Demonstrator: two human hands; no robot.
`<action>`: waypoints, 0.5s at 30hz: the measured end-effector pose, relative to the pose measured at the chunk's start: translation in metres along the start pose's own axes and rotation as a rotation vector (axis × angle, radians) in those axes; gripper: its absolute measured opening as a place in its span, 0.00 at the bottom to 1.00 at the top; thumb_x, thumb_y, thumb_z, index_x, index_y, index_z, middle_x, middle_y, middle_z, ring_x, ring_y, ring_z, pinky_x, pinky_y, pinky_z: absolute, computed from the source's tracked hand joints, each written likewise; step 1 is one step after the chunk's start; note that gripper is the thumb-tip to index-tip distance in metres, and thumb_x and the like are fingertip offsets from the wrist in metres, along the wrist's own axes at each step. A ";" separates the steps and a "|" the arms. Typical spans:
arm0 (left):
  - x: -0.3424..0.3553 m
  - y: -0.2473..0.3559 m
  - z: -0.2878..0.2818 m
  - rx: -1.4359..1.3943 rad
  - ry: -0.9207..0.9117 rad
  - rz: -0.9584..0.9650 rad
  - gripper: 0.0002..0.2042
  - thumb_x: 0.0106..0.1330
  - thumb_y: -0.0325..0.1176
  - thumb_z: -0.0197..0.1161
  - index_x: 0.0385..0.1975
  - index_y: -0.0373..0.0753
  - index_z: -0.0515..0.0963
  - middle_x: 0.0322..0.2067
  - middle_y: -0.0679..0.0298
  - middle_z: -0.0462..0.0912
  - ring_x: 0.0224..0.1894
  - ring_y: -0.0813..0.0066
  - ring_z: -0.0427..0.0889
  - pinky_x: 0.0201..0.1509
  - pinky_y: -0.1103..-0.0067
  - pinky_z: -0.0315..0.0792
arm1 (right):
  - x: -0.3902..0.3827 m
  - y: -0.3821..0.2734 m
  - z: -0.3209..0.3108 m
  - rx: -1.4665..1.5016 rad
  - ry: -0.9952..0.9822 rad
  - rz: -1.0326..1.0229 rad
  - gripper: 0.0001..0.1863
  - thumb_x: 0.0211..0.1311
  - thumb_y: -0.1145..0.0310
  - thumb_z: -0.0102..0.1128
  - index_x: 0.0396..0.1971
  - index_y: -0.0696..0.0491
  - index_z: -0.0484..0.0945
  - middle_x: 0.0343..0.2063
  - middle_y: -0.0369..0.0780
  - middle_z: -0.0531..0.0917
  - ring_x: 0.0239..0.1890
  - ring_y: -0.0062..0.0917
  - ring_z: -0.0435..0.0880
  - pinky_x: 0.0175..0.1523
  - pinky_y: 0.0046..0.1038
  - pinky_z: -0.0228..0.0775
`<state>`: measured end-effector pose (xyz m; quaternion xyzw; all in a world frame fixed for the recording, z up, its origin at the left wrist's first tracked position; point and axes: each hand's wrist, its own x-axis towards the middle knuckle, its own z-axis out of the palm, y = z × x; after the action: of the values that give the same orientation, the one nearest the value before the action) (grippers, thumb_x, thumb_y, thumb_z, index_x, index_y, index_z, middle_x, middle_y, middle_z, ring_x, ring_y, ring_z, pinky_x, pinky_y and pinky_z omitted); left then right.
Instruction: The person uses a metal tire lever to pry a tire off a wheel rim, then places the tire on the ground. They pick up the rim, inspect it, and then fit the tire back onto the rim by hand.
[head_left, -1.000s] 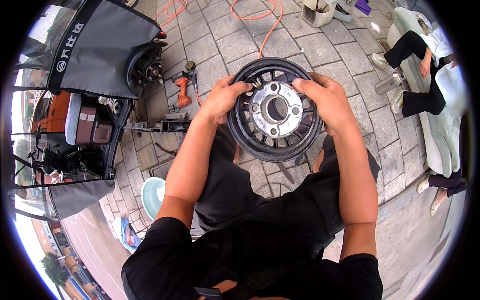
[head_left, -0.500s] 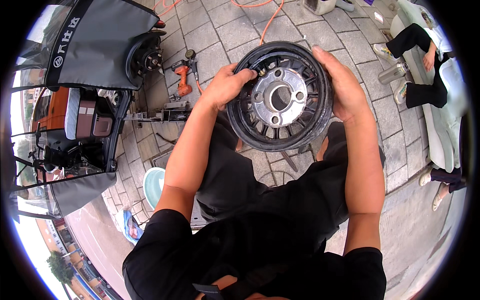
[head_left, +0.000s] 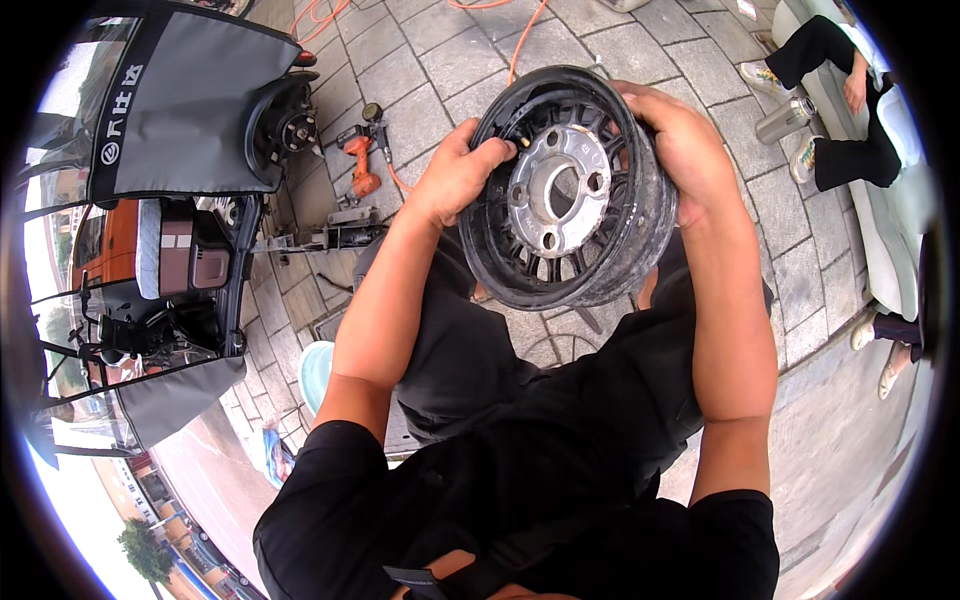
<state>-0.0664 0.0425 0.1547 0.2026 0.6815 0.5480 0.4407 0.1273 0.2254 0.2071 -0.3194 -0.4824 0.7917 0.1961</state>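
Observation:
A black wheel rim [head_left: 622, 245] with a bare silver hub plate is held up in front of my knees, its hub face tilted toward the left. My left hand [head_left: 455, 172] grips the rim's left edge, thumb over the lip beside a small brass-coloured valve stem [head_left: 524, 142]. Around the far right side wraps my right hand [head_left: 690, 150], its palm against the outer barrel and its fingertips partly hidden behind the rim. No tyre is on the rim. The hub plate shows a large centre hole ringed by several bolt holes.
An orange cordless power tool [head_left: 360, 165] and a gauge with a hose [head_left: 375, 118] lie on the paving at the left. Beyond stands a covered vehicle [head_left: 200, 95] with an exposed wheel hub [head_left: 298, 132]. A pale basin [head_left: 315, 375] is by my left arm. People sit at right near a metal flask [head_left: 785, 120].
The rim has turned so that more of its outer barrel shows on the right. My right hand has shifted with it, its fingers further around the back. My left hand keeps its grip.

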 end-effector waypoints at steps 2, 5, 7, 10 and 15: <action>0.002 -0.001 0.001 -0.025 0.002 -0.039 0.19 0.70 0.35 0.63 0.55 0.31 0.77 0.41 0.60 0.85 0.37 0.72 0.85 0.41 0.76 0.81 | 0.000 0.001 -0.003 0.001 0.030 -0.013 0.20 0.71 0.69 0.56 0.54 0.66 0.85 0.50 0.47 0.89 0.51 0.29 0.87 0.57 0.28 0.78; 0.016 -0.021 -0.002 -0.092 0.122 -0.044 0.20 0.71 0.35 0.58 0.59 0.32 0.74 0.47 0.56 0.83 0.42 0.69 0.85 0.44 0.75 0.82 | 0.003 0.003 -0.007 0.067 0.040 0.010 0.20 0.70 0.70 0.55 0.55 0.66 0.85 0.49 0.47 0.89 0.50 0.29 0.87 0.57 0.29 0.78; 0.018 -0.020 -0.001 -0.106 0.053 -0.086 0.20 0.72 0.36 0.57 0.60 0.33 0.73 0.48 0.55 0.82 0.45 0.68 0.85 0.47 0.74 0.82 | 0.003 0.002 -0.006 0.101 0.061 0.054 0.20 0.70 0.71 0.54 0.55 0.67 0.84 0.49 0.47 0.89 0.48 0.30 0.88 0.56 0.29 0.79; 0.011 -0.006 0.009 -0.133 -0.015 -0.122 0.18 0.71 0.35 0.56 0.57 0.35 0.74 0.46 0.56 0.82 0.44 0.68 0.84 0.48 0.73 0.82 | 0.004 0.002 -0.013 0.135 0.047 0.071 0.21 0.70 0.72 0.54 0.55 0.67 0.84 0.47 0.48 0.89 0.45 0.29 0.89 0.53 0.30 0.81; 0.011 -0.005 0.010 -0.131 -0.048 -0.123 0.11 0.70 0.35 0.56 0.48 0.37 0.75 0.41 0.59 0.79 0.40 0.70 0.82 0.45 0.72 0.81 | -0.003 -0.004 -0.009 0.153 0.076 0.081 0.20 0.69 0.73 0.53 0.55 0.67 0.84 0.45 0.48 0.89 0.43 0.30 0.89 0.51 0.31 0.83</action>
<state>-0.0630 0.0550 0.1461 0.1441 0.6445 0.5582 0.5022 0.1353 0.2314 0.2086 -0.3527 -0.3995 0.8207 0.2061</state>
